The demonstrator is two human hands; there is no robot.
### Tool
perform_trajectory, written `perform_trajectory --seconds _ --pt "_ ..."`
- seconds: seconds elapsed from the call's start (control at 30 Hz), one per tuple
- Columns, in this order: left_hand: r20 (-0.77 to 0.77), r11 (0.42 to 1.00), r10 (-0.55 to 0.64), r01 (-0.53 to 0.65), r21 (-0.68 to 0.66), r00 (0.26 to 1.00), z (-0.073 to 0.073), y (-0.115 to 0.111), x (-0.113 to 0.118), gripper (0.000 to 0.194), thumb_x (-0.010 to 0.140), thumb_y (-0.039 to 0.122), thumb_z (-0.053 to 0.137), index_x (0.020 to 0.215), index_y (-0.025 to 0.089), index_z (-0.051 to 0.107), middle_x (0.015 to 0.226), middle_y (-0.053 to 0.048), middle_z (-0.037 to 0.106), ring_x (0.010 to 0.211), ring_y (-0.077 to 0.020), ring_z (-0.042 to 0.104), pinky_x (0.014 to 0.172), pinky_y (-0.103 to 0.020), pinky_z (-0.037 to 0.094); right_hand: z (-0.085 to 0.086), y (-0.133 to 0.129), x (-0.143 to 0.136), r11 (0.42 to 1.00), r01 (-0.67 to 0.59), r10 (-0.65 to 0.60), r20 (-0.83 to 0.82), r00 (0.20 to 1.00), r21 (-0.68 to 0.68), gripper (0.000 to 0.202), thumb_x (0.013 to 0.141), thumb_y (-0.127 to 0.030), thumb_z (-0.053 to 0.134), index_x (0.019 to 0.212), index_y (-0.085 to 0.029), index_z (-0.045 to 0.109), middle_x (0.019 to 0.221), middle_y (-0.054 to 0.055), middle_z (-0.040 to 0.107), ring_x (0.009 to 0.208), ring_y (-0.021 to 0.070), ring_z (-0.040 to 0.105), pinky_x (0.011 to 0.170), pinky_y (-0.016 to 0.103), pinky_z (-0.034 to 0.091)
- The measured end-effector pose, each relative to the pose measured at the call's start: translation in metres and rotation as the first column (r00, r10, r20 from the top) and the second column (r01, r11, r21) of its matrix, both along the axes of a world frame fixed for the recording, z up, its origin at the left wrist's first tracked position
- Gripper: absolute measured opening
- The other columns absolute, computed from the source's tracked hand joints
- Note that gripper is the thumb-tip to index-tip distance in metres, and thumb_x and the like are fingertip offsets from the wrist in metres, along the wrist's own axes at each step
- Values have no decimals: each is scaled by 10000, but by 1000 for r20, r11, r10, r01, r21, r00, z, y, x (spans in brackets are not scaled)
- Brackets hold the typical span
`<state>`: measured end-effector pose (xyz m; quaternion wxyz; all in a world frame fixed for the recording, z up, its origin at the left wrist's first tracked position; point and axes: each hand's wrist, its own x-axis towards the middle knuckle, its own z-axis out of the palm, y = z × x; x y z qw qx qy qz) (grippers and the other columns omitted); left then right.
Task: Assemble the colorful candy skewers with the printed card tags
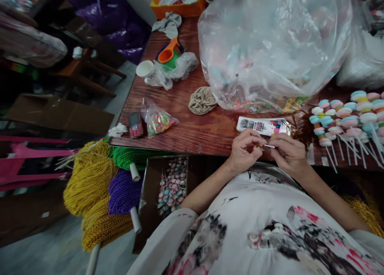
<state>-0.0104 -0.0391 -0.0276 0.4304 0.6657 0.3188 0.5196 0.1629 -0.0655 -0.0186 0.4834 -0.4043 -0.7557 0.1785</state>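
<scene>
Pinching a thin white stick (270, 146) between thumb and fingers, the left hand (247, 149) sits in my view at the near edge of the dark red wooden desk (180, 133). The right hand (289, 153) curls its fingertips in at the stick's other end; they are so small on my feed that I cannot tell whether they grip it too. Just beyond both hands I have a white printed card strip (264, 125) with black lettering and coloured dots lying flat, with shiny brown tinsel strands (301, 127) at its right end. Further right I see a cluster of pastel stacked-disc pops on white sticks (349, 121), their sticks toward the near edge. Behind the card strip bulges a large clear plastic bag (270, 47), and left of it lies a crumpled beige cloth (202, 100). Nearer the desk's left edge, I make out a small clear bag of multicoloured pieces (160, 122).
</scene>
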Motion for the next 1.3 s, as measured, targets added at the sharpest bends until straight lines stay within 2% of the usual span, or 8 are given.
perform_trajectory --seconds 0.2,0.43,0.63,0.8,0.9,1.0,1.17,1.3 --pt "45 991 -75 80 -109 996 -1 3 -5 53 792 188 715 834 172 744 831 -34 654 786 -110 612 737 -256 484 5 1 4 994 -18 17 -10 1000 -105 172 811 -80 613 887 -216 685 824 35 666 743 146 633 663 272 515" --pt "142 994 -33 18 103 989 34 18 -1 31 811 202 712 827 193 737 797 -34 671 831 -143 607 804 -325 475 26 6 -3 968 40 -102 -244 964 -246 340 736 -206 766 1066 -257 701 919 23 686 822 170 633 717 302 516" --pt "131 991 36 -52 122 991 29 17 10 47 802 226 726 846 217 737 732 -5 599 767 -124 546 746 -303 447 19 -2 -12 939 84 -208 -357 910 -334 156 739 -224 761 894 -231 746 883 14 686 805 162 630 707 289 505" --pt "193 987 -16 47 -155 981 24 10 14 167 794 340 735 923 236 756 935 -40 646 928 -147 581 861 -312 454 13 -4 -14 947 57 -190 -409 893 -317 111 808 -169 679 855 -246 744 825 -4 665 786 145 608 746 301 488" --pt "246 900 -59 159 -407 967 25 4 17 353 802 445 704 1072 219 728 1031 -49 672 935 -144 608 859 -277 462 10 -2 -16 958 162 -248 -406 880 -236 143 812 -155 664 886 -255 735 829 -1 661 808 149 609 773 314 494" --pt "209 819 -67 174 -547 976 22 -2 21 399 801 527 669 909 150 743 817 -28 666 725 -99 578 710 -232 458 13 4 -10 943 264 -321 -347 881 -201 373 777 -184 699 1137 -274 671 994 25 667 785 145 611 739 316 522" --pt "250 768 -68 211 -605 966 20 -10 25 434 768 571 680 773 136 683 639 11 578 569 -68 481 582 -214 417 26 16 7 997 57 -58 -34 998 -42 386 798 -141 657 1156 -283 684 1028 47 705 833 173 667 768 324 551" --pt "180 840 -39 130 -527 983 26 -8 22 429 820 561 623 710 147 641 638 9 553 602 -82 464 609 -223 421 34 11 8 996 24 -36 -145 989 -80 437 836 -142 626 1233 -325 640 1048 33 723 833 171 679 745 318 560"
